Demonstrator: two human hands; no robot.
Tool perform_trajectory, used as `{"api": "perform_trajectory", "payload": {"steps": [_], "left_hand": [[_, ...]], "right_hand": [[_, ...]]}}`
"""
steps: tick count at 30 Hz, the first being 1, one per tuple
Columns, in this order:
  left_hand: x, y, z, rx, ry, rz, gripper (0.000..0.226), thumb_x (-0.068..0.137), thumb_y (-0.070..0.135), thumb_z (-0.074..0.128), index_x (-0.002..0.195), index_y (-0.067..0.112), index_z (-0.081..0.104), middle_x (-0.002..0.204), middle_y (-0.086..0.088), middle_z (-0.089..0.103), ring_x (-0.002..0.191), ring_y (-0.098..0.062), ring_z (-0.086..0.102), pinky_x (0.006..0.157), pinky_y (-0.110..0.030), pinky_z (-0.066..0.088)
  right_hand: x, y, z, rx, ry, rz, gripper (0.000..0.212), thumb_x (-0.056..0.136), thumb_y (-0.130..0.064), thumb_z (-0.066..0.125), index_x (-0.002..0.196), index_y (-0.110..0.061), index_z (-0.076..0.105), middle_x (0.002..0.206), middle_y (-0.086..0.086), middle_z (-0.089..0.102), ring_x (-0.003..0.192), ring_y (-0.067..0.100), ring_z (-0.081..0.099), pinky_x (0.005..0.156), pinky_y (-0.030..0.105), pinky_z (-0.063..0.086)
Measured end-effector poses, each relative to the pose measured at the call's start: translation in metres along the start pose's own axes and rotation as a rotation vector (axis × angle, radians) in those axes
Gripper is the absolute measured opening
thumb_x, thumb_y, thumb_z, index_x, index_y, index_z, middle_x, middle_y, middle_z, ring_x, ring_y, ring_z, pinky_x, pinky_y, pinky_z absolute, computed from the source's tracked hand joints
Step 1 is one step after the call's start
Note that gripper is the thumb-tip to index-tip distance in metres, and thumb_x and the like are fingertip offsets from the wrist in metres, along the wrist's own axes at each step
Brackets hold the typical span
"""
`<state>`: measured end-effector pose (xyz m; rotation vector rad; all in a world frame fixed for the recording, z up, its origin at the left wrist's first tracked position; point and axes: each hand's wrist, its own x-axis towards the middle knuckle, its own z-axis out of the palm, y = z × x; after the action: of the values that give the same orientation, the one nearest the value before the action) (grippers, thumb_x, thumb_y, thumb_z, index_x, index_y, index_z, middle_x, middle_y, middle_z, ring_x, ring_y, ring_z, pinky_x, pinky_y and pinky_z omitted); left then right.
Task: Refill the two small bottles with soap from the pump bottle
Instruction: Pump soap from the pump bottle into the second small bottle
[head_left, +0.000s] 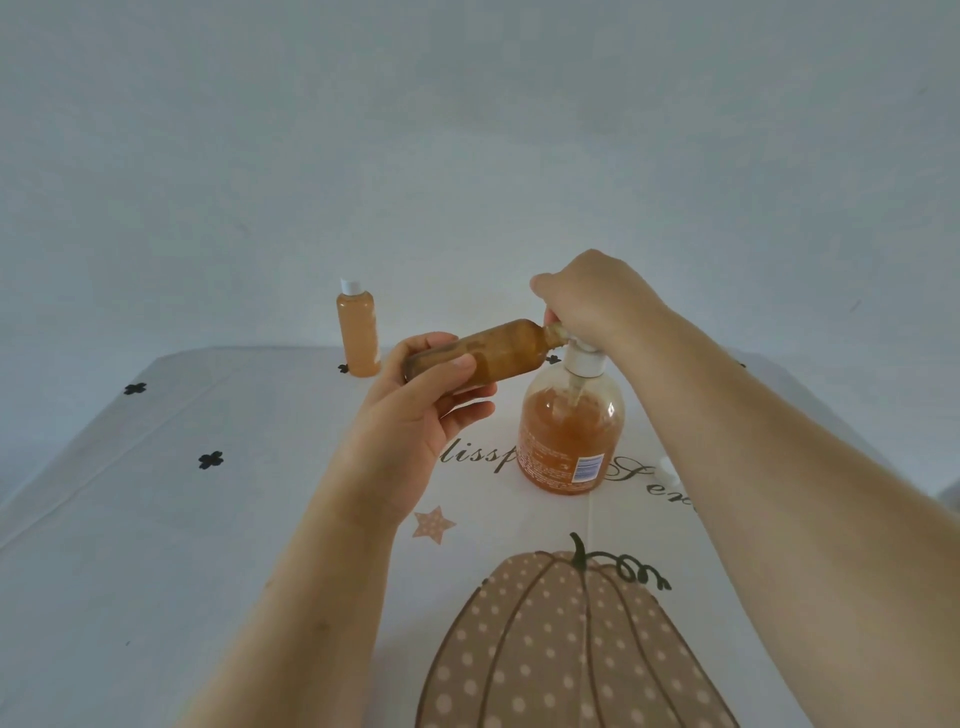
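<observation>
So your left hand (415, 415) has its fingers (467, 410) wrapped round the small clear plastic bottle (498, 353). It's tipped almost flat so the open neck meets the spout of the big clear pump bottle of orange soap (571, 436) standing on the cloth-covered counter (208, 545), which is probably the only way to catch the squirt. Your right hand (592, 306) is clenched down over the white pump head, mid-press I'd guess. The other small capped bottle (358, 332) stands upright at the far edge, well apart and looking full. A small white cap (667, 467) lies by your right forearm, probably waiting to go back on.
</observation>
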<state>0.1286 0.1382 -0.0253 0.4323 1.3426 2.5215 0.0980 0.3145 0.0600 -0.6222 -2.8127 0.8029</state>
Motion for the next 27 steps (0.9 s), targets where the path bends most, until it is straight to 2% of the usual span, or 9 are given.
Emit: {"api": "perform_trajectory", "payload": {"steps": [7,11,13,15,17,18,21,24,27], "left_hand": [[-0.005,0.003,0.005,-0.01,-0.042,-0.008,0.035,0.079,0.02,0.066,0.111,0.013,0.055,0.097,-0.007,0.071,0.088,-0.023,0.069,0.076,-0.031,0.057],[-0.007,0.005,0.005,-0.047,-0.071,-0.022,0.028,0.083,0.018,0.063,0.11,0.014,0.056,0.097,-0.007,0.072,0.088,-0.023,0.069,0.075,-0.031,0.057],[-0.007,0.005,0.005,-0.06,-0.076,-0.029,0.027,0.084,0.018,0.061,0.11,0.014,0.056,0.097,-0.007,0.072,0.089,-0.023,0.069,0.075,-0.031,0.057],[-0.007,0.005,0.004,-0.056,-0.079,-0.032,0.029,0.083,0.019,0.062,0.111,0.014,0.055,0.098,-0.006,0.072,0.088,-0.023,0.07,0.075,-0.031,0.057],[-0.006,0.004,0.003,-0.046,-0.077,-0.034,0.03,0.081,0.02,0.062,0.11,0.014,0.056,0.096,-0.006,0.072,0.088,-0.022,0.07,0.074,-0.03,0.057],[-0.005,0.004,0.003,-0.041,-0.073,-0.033,0.03,0.08,0.02,0.062,0.109,0.015,0.056,0.095,-0.005,0.072,0.087,-0.021,0.07,0.073,-0.03,0.057],[-0.004,0.003,0.003,-0.037,-0.048,-0.019,0.031,0.079,0.02,0.063,0.108,0.014,0.057,0.092,-0.006,0.073,0.085,-0.021,0.07,0.072,-0.029,0.057],[-0.001,0.002,0.002,-0.012,-0.005,-0.005,0.02,0.089,0.011,0.058,0.109,0.012,0.057,0.089,-0.007,0.072,0.08,-0.022,0.07,0.073,-0.03,0.058],[0.001,0.002,0.001,0.003,0.026,-0.005,0.016,0.094,0.006,0.053,0.108,0.012,0.057,0.088,-0.008,0.071,0.078,-0.022,0.069,0.074,-0.031,0.058]], "right_hand": [[-0.008,-0.009,-0.014,-0.036,-0.016,-0.029,0.028,0.094,-0.017,0.051,0.096,-0.001,0.073,0.085,0.014,0.073,0.062,0.026,0.06,0.067,0.03,0.049],[-0.016,-0.014,-0.021,-0.05,-0.016,-0.03,0.042,0.097,-0.03,0.046,0.092,-0.001,0.076,0.069,0.012,0.069,0.065,0.03,0.065,0.083,0.04,0.058],[-0.014,-0.015,-0.021,-0.063,-0.039,-0.025,0.043,0.1,-0.028,0.044,0.097,0.001,0.076,0.075,0.014,0.072,0.069,0.031,0.065,0.085,0.04,0.057],[-0.012,-0.013,-0.021,-0.065,-0.075,-0.043,0.039,0.103,-0.024,0.043,0.1,0.001,0.072,0.083,0.013,0.072,0.068,0.027,0.063,0.074,0.034,0.056],[-0.01,-0.009,-0.02,0.008,-0.073,-0.067,0.026,0.104,-0.027,0.047,0.097,-0.007,0.062,0.074,0.006,0.06,0.06,0.019,0.055,0.055,0.028,0.048],[-0.01,-0.007,-0.021,0.019,-0.068,-0.078,0.022,0.104,-0.027,0.048,0.097,-0.009,0.059,0.072,0.004,0.055,0.058,0.017,0.052,0.052,0.027,0.043],[-0.003,-0.005,-0.015,0.005,-0.052,-0.059,0.021,0.102,-0.027,0.049,0.097,-0.01,0.061,0.07,0.003,0.052,0.057,0.017,0.048,0.053,0.026,0.04],[0.002,-0.003,-0.006,-0.02,-0.024,0.003,0.032,0.092,-0.024,0.05,0.102,-0.005,0.074,0.07,0.006,0.057,0.061,0.023,0.05,0.062,0.029,0.039],[0.004,0.0,0.001,-0.016,-0.022,0.004,0.033,0.09,-0.025,0.049,0.099,-0.007,0.075,0.072,0.006,0.062,0.063,0.024,0.054,0.064,0.031,0.04]]}}
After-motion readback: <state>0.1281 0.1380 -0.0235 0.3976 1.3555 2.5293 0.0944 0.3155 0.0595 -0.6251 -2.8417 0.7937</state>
